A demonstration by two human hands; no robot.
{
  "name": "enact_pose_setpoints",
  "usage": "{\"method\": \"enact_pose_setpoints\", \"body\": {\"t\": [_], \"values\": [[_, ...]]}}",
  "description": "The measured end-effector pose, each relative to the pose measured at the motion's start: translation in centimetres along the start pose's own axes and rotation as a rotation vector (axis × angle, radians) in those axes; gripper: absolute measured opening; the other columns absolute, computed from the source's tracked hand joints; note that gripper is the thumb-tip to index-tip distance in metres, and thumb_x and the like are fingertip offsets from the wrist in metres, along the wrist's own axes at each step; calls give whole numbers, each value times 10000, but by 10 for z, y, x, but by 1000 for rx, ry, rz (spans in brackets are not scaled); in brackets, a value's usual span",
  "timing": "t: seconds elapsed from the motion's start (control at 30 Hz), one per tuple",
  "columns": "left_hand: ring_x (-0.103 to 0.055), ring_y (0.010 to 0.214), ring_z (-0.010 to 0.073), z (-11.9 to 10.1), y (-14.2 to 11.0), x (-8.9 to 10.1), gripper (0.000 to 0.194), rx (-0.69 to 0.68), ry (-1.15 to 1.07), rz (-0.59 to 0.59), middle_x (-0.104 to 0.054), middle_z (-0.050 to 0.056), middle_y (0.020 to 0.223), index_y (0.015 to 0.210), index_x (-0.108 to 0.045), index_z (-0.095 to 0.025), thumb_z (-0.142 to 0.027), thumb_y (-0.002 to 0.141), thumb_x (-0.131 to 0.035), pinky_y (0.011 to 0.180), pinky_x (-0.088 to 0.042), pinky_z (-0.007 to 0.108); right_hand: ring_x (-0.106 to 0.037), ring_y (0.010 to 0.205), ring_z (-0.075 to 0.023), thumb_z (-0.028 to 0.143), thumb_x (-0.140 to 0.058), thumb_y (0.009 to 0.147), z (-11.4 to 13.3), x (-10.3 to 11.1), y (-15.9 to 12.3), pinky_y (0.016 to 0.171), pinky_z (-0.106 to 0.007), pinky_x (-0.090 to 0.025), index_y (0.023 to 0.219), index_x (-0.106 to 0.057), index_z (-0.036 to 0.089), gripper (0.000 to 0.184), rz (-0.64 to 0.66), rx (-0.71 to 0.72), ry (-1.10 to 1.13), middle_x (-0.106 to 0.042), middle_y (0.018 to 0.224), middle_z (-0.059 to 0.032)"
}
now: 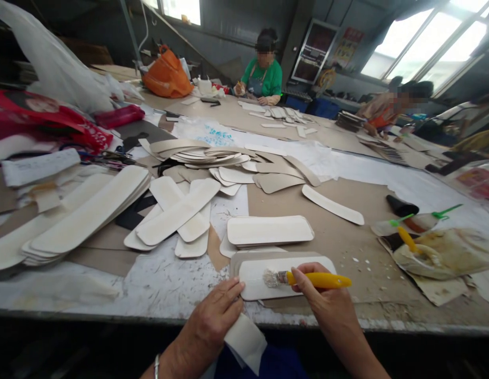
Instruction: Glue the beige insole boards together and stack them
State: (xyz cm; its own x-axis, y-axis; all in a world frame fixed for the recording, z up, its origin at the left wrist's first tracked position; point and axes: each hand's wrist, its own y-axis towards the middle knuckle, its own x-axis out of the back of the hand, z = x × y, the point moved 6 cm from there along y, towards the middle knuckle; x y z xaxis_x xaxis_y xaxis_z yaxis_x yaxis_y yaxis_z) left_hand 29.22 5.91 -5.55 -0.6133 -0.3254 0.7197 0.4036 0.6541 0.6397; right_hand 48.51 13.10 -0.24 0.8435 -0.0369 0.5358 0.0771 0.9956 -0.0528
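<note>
My right hand (327,300) grips a paintbrush (321,279) with a yellow handle. Its whitish bristles rest on a long white piece with rounded corners (252,284), lying at the table's front. My left hand (216,310) has its fingertips on the left end of that piece. A cream strip (248,345) hangs over the table edge from under the same hand, with its upper end hidden by the curled fingers. Just behind lies a short stack of similar white pieces (270,230).
Crossed white pieces (179,213) and a larger stack (90,210) lie left. Right are a glue-stained container (429,258) with a yellow handle in it and green-tipped bottles (421,221). Across the table, one person in green (263,76) and another (402,108) work.
</note>
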Motion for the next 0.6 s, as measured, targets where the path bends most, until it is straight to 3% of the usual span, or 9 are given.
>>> {"method": "enact_pose_setpoints", "body": {"t": [0.13,0.33,0.5,0.6], "values": [[-470,1183,226,-2,2,5,228,-23,2,-9,-627,155,1104,933,-608,-98,-71,868,-391,938,-475,356,-638,606,-210,522,-569,730,-18,35,7,580,-288,-481,729,-596,200,323,-78,11,-149,-645,629,-25],[-420,1228,226,0,-2,3,255,1,-24,80,-588,148,1182,1048,-577,-113,-49,856,-422,965,-448,349,-643,621,-227,558,-517,713,-36,85,18,618,-321,-484,712,-607,203,366,-235,39,-363,-669,642,-45],[-399,1241,246,1,-8,-1,270,-25,-36,82,-562,152,1213,1075,-564,-110,-61,859,-410,981,-423,349,-622,603,-208,512,-490,742,-35,110,23,624,-315,-472,696,-600,215,320,-311,143,-493,-650,645,-34],[-388,1249,246,2,-8,-3,268,-34,-47,83,-563,162,1205,1070,-560,-98,-66,863,-393,989,-407,340,-612,662,-203,453,-484,778,-30,113,23,677,-317,-461,703,-593,215,272,-326,258,-549,-636,700,-39]]}}
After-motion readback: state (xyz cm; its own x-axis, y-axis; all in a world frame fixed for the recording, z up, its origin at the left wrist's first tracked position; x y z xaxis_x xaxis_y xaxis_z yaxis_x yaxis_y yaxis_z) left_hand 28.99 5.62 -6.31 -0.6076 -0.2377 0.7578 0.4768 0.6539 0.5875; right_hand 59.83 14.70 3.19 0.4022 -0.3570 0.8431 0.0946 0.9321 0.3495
